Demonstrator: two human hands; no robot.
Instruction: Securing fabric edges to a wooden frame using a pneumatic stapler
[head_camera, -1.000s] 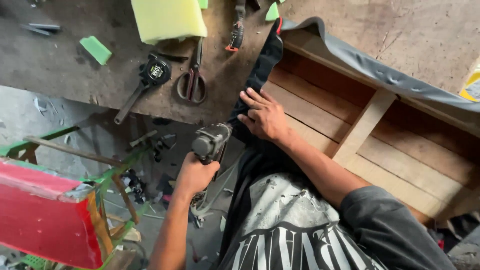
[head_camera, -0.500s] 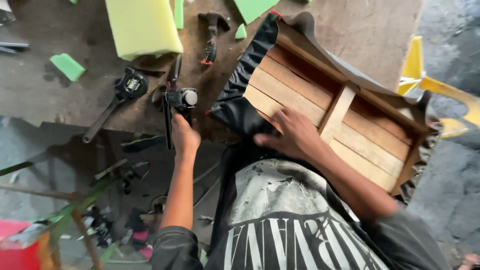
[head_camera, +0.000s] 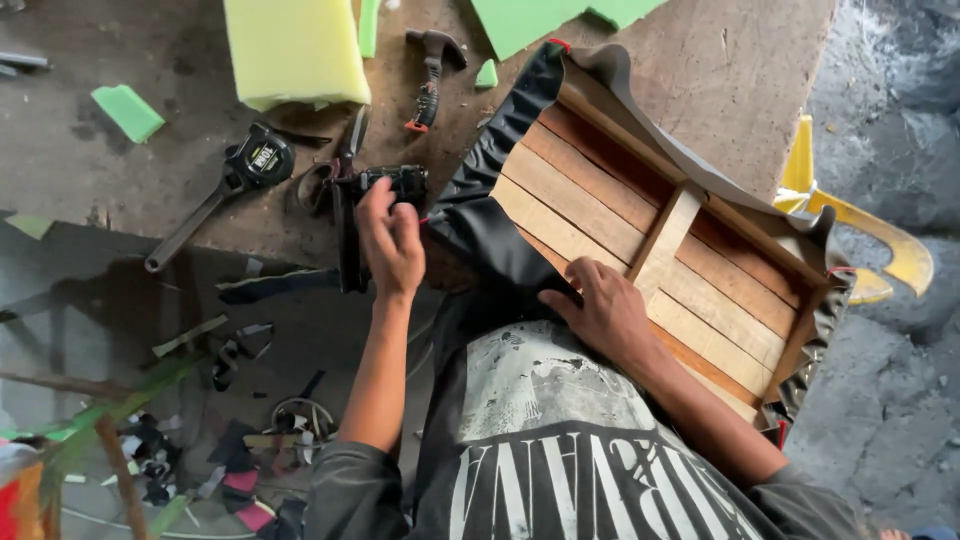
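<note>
Staple gun (head_camera: 385, 190): a black tool, found lying at the near edge of the table (head_camera: 720, 70), just left of the black covering (head_camera: 480, 225). It is gripped by the left hand (head_camera: 390, 240), whose fingers are closed about its body from the near side.

The right hand (head_camera: 605, 310) is laid flat, fingers spread, on the near edge of the wooden slatted frame (head_camera: 640, 240), where the black covering is folded over the wood. Nothing is clasped in it. The frame is seen lying slats up on the table, its far rim wrapped in the same covering.

Further items noted on the table: a block of yellow foam (head_camera: 295, 50) at the far side; scissors (head_camera: 335, 165) just left of the staple gun, touching or nearly so; a tape measure (head_camera: 258, 160) resting against a long wrench (head_camera: 195, 225); a hammer (head_camera: 430, 70) beyond the staple gun; green foam offcuts (head_camera: 128, 110) scattered well apart. Scraps of black material and foam are observed on the floor (head_camera: 200, 390) below the table edge.
</note>
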